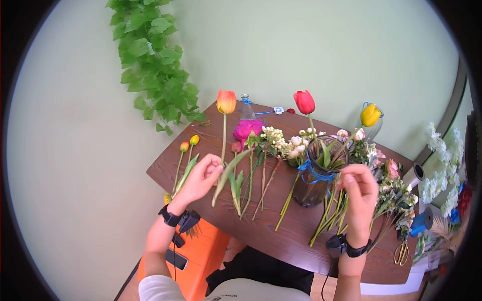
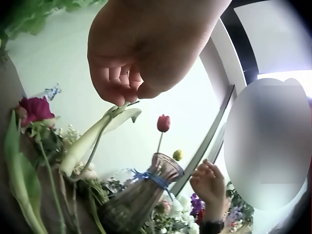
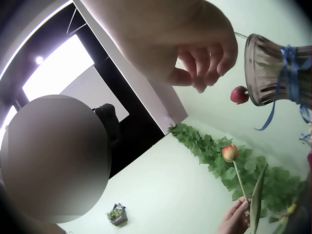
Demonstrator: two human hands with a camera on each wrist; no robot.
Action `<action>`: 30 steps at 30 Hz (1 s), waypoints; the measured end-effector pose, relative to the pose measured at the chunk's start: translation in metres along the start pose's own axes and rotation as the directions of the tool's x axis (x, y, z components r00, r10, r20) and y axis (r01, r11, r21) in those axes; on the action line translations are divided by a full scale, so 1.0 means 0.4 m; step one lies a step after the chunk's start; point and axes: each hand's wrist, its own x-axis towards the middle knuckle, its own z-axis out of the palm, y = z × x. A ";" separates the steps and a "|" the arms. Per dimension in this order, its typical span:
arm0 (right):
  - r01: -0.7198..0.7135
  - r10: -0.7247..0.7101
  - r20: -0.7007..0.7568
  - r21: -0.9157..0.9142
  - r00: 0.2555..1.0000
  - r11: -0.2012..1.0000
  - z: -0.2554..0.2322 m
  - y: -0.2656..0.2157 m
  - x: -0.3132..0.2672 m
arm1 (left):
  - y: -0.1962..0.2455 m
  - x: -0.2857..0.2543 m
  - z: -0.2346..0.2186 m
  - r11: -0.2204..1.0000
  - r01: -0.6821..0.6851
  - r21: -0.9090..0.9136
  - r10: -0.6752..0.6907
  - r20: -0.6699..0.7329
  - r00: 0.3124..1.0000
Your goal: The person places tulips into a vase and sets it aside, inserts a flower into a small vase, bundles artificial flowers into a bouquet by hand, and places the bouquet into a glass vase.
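An orange tulip (image 1: 226, 102) stands upright with its stem pinched in the left hand (image 1: 202, 178); a long leaf (image 1: 230, 173) hangs from it beside the fingers. The right hand (image 1: 359, 196) is raised by the rim of a glass vase (image 1: 310, 186) tied with blue ribbon, its fingers bent and nothing seen between them in the right wrist view. A red tulip (image 1: 304, 102) and a yellow tulip (image 1: 371, 115) rise from the vase, leaning apart.
On the brown table (image 1: 261, 246) lie small tulips (image 1: 185, 146), a magenta flower (image 1: 247, 129), white and pink blooms and loose stems. Gold scissors (image 1: 401, 254) and a blue ribbon roll (image 1: 422, 222) are at the right. An orange stool (image 1: 208, 256) stands below.
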 end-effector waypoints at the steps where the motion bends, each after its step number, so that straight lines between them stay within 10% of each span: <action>1: -0.042 0.042 0.051 -0.002 0.998 0.999 0.005 0.000 0.000 | 0.020 -0.009 0.016 0.999 -0.027 0.018 0.026 0.055 0.998; 9: -0.087 0.082 0.205 0.016 0.975 0.996 0.014 -0.020 0.007 | 0.141 -0.024 0.203 0.963 -0.076 -0.259 0.192 0.458 0.868; 11: -0.079 0.075 0.212 0.012 0.974 0.997 0.001 -0.044 0.014 | 0.163 -0.025 0.257 0.965 -0.002 -0.262 0.179 0.654 0.735; 12: -0.077 0.071 0.219 0.020 0.973 0.997 -0.007 -0.052 0.017 | 0.161 -0.024 0.293 0.943 -0.142 -0.299 0.304 0.612 0.730; 20: 0.001 -0.055 0.202 0.260 0.978 0.966 -0.088 -0.084 0.027 | 0.226 0.015 0.379 0.916 0.056 -0.397 0.279 0.730 0.624; 24: 0.214 -0.185 -0.140 0.228 0.973 0.950 -0.129 -0.121 0.043 | 0.244 0.051 0.335 0.859 -0.468 -0.207 0.511 0.380 0.771; 30: 0.493 -0.381 -0.475 0.134 0.793 0.859 -0.170 -0.187 0.097 | 0.190 0.144 0.286 0.810 -0.578 0.102 0.567 0.123 0.815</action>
